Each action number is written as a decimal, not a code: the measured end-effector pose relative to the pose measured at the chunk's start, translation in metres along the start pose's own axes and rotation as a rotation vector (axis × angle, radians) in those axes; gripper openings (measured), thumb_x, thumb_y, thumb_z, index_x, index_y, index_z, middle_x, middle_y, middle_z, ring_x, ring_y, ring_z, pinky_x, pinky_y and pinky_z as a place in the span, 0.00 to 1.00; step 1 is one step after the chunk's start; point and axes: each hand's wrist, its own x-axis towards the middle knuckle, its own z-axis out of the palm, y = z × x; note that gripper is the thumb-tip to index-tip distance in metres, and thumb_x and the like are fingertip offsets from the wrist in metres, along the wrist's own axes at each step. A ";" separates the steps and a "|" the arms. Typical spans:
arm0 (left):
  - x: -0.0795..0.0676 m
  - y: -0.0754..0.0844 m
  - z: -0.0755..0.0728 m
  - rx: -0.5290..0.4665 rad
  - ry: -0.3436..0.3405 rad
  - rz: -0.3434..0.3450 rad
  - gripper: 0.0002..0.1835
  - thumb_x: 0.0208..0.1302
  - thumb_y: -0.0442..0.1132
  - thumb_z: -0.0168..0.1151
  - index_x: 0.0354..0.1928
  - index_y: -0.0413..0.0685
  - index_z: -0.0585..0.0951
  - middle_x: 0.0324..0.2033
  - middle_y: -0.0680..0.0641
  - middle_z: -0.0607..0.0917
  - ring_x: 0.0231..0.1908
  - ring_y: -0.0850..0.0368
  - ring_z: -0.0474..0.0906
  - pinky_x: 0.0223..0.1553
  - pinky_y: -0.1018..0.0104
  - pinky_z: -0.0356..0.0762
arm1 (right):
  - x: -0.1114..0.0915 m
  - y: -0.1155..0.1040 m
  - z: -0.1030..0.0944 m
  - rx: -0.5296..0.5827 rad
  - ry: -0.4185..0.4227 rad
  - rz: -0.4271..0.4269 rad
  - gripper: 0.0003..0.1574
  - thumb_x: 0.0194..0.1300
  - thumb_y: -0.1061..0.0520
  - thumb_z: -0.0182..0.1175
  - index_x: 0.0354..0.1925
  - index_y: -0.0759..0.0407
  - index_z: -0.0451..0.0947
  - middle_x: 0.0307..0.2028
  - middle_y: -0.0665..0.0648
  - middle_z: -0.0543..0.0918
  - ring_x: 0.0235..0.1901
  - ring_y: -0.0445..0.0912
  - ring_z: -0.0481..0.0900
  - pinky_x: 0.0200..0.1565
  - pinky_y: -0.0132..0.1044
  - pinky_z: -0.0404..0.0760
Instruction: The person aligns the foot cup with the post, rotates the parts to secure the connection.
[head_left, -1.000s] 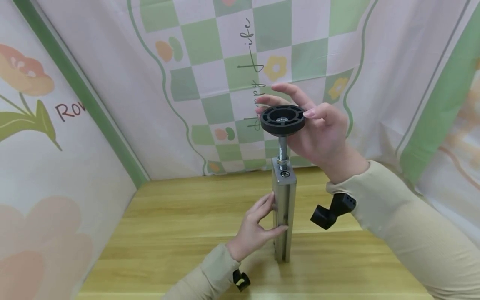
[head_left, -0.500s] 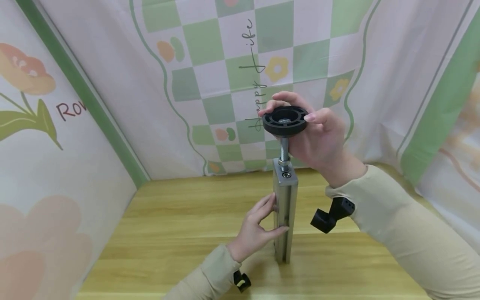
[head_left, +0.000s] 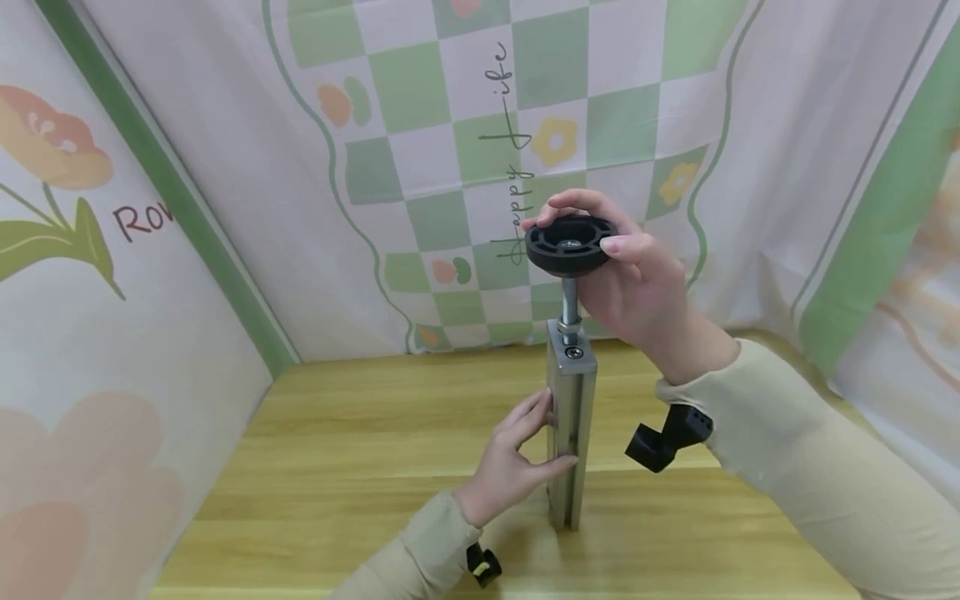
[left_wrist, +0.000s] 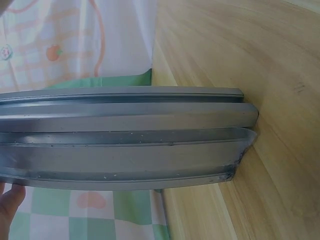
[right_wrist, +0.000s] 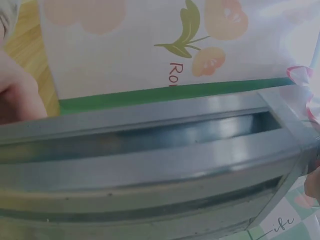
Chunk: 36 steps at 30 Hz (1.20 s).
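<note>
An aluminium profile (head_left: 572, 417) stands upright on the wooden table in the head view, with lengthwise grooves. Its top end plate (head_left: 572, 363) bears a socket screw and a threaded rod (head_left: 570, 300) with a hex nut. On the rod sits a round black levelling foot (head_left: 570, 263), hollow side up. My right hand (head_left: 637, 287) holds the foot by its rim, thumb at the near right, fingers behind. Lower down, my left hand (head_left: 506, 467) grips the profile between thumb and fingers. Close-ups of the profile (left_wrist: 125, 160) fill both wrist views; its bottom end meets the table in the left one.
The wooden table (head_left: 360, 450) reaches back to a checked green and white curtain (head_left: 408, 83). Flower-printed fabric (head_left: 112, 333) hangs on the left, more fabric (head_left: 885, 292) on the right. Black wrist mounts (head_left: 663, 437) hang below both sleeves.
My right hand's raised fingers have come down and curled in against the far side of the foot's rim, and its thumb has shifted slightly left. My left hand and the profile hold still.
</note>
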 end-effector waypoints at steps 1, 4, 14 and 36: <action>0.000 0.000 0.000 0.002 0.002 0.003 0.52 0.47 0.24 0.71 0.72 0.44 0.53 0.60 0.29 0.68 0.47 0.44 0.78 0.57 0.63 0.76 | 0.000 0.000 0.001 -0.034 0.009 -0.008 0.23 0.58 0.60 0.47 0.54 0.61 0.70 0.48 0.58 0.74 0.58 0.56 0.67 0.62 0.44 0.63; 0.000 -0.002 0.000 0.003 -0.001 0.013 0.51 0.47 0.24 0.71 0.72 0.43 0.53 0.60 0.29 0.68 0.47 0.44 0.78 0.57 0.63 0.76 | -0.002 0.001 0.001 -0.104 0.034 -0.035 0.20 0.60 0.59 0.50 0.51 0.61 0.71 0.49 0.58 0.74 0.57 0.55 0.69 0.60 0.42 0.67; 0.000 -0.002 0.000 0.004 -0.008 -0.023 0.47 0.48 0.25 0.70 0.70 0.36 0.56 0.61 0.30 0.68 0.48 0.45 0.78 0.58 0.64 0.75 | -0.002 0.004 0.000 -0.158 0.041 -0.106 0.12 0.62 0.61 0.52 0.43 0.62 0.76 0.49 0.63 0.73 0.56 0.55 0.69 0.60 0.41 0.70; 0.000 -0.002 -0.001 0.016 -0.022 0.029 0.52 0.47 0.23 0.71 0.72 0.43 0.52 0.60 0.31 0.69 0.48 0.47 0.77 0.59 0.62 0.75 | -0.004 0.001 0.001 -0.294 0.075 -0.163 0.11 0.61 0.63 0.53 0.43 0.63 0.77 0.49 0.62 0.75 0.56 0.58 0.69 0.54 0.39 0.76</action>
